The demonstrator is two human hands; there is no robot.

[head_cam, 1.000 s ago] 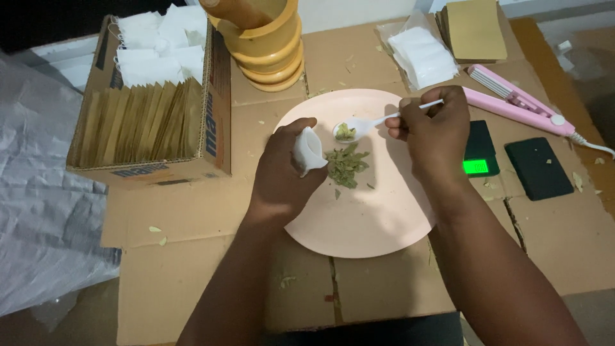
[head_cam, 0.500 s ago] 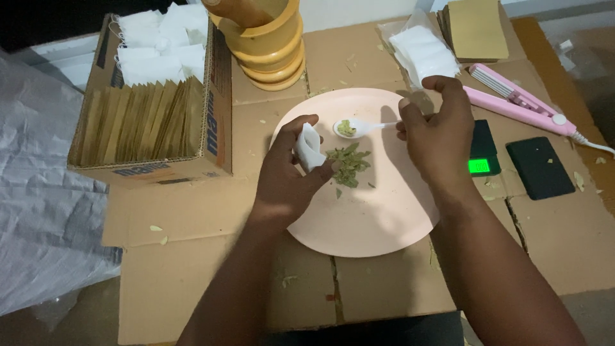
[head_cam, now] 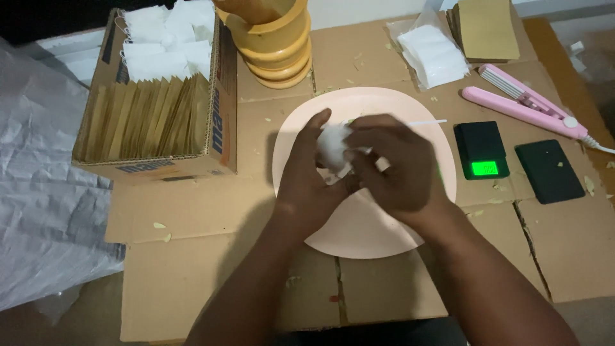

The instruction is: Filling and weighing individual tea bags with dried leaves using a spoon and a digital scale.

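White pouch (head_cam: 333,146) pinched btwn both hands, left (head_cam: 314,174) & right (head_cam: 394,168), over pink plate (head_cam: 359,230).

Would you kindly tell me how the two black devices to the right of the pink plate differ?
The small black scale has a lit green display; the black slab shows no light. The small black scale lies nearer the pink plate; the black slab lies farther right. Both are dark, flat rectangles resting on the cardboard.
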